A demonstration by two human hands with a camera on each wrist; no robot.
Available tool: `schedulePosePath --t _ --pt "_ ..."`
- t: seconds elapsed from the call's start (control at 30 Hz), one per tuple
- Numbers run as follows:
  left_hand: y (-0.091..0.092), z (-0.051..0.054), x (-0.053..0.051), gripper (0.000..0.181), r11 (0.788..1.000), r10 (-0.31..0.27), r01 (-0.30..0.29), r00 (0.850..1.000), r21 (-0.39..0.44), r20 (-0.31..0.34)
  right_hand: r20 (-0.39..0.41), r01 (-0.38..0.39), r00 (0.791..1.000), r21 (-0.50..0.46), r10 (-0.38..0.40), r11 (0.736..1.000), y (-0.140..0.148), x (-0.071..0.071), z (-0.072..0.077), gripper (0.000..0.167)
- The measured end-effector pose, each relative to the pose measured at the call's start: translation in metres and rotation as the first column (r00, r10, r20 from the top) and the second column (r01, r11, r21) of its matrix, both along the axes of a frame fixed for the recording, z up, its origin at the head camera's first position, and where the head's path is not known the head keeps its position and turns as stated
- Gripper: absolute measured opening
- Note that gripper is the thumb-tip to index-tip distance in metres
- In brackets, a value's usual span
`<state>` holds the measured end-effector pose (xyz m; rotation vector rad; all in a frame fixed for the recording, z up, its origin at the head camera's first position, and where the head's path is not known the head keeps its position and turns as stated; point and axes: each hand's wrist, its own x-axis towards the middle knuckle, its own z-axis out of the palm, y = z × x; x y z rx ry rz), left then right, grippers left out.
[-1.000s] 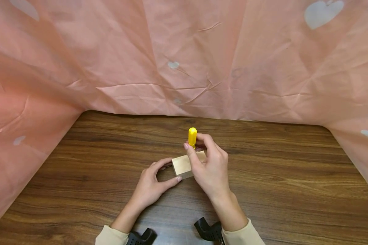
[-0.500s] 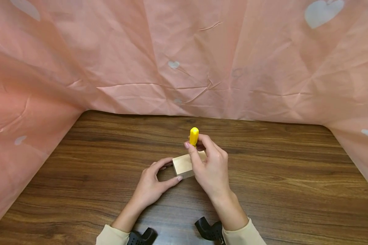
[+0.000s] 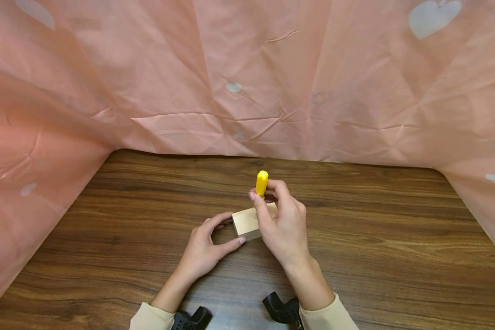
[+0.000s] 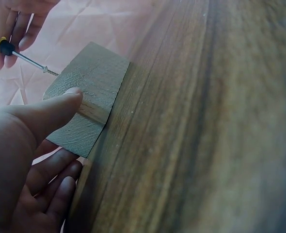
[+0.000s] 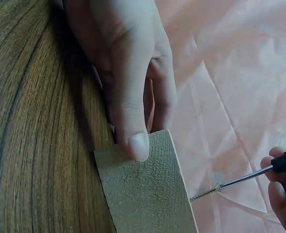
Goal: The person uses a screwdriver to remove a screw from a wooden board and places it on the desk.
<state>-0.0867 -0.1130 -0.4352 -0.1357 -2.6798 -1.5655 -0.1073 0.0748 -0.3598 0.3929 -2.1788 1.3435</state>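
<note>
A pale wooden block [image 3: 245, 222] lies on the table. My left hand [image 3: 204, 247] grips its left end, thumb on the near side and fingers at the far side. A screw [image 5: 205, 194] stands in the block's top face with much of its thread showing. The tip of a screwdriver [image 4: 29, 60] meets the screw's head; it has a yellow handle, a black collar and a metal shaft. Above the block, my right hand [image 3: 286, 224] pinches the screwdriver low on the handle between thumb and fingers. In the head view this hand hides the screw and part of the block.
The brown wood-grain table [image 3: 375, 238] spreads out around the hands. A pink curtain [image 3: 255, 91] with pale hearts hangs behind it and along both sides. Black wrist devices [image 3: 281, 309] sit beside the beige sleeves [image 3: 327, 316] at the near edge.
The screwdriver's handle has shifted slightly right, and its top now leans a little to the right. Both hands and the block have stayed almost in place.
</note>
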Motion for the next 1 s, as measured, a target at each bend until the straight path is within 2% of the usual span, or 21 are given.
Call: schedulePosePath --t 0.13,0.43,0.63,0.87,1.0 --pt "-0.0002 0.0001 0.0003 0.055 1.0 0.0 0.0 1.0 0.005 0.002 0.018 -0.001 1.0 -0.005 0.001 1.0 -0.0006 0.0003 0.0 0.02" --pt "-0.0002 0.0 0.0001 0.055 1.0 0.0 0.0 1.0 -0.001 -0.001 -0.012 0.0 1.0 -0.003 0.0 1.0 0.0 -0.0013 -0.001 0.02" --pt "0.0001 0.0008 0.0 0.055 1.0 0.002 -0.002 1.0 -0.003 0.001 0.006 -0.017 1.0 0.003 0.017 1.0 -0.0002 -0.0015 -0.0003 0.017" --pt "0.0004 0.0012 0.0005 0.055 1.0 0.005 -0.005 1.0 -0.004 0.005 0.038 -0.001 0.999 -0.002 0.001 1.0 -0.0003 0.0005 0.0 0.026" --pt "0.0004 0.0012 0.0005 0.055 1.0 0.003 -0.003 1.0 -0.006 0.006 0.046 -0.003 0.999 0.001 0.003 1.0 -0.0006 0.001 0.0 0.024"
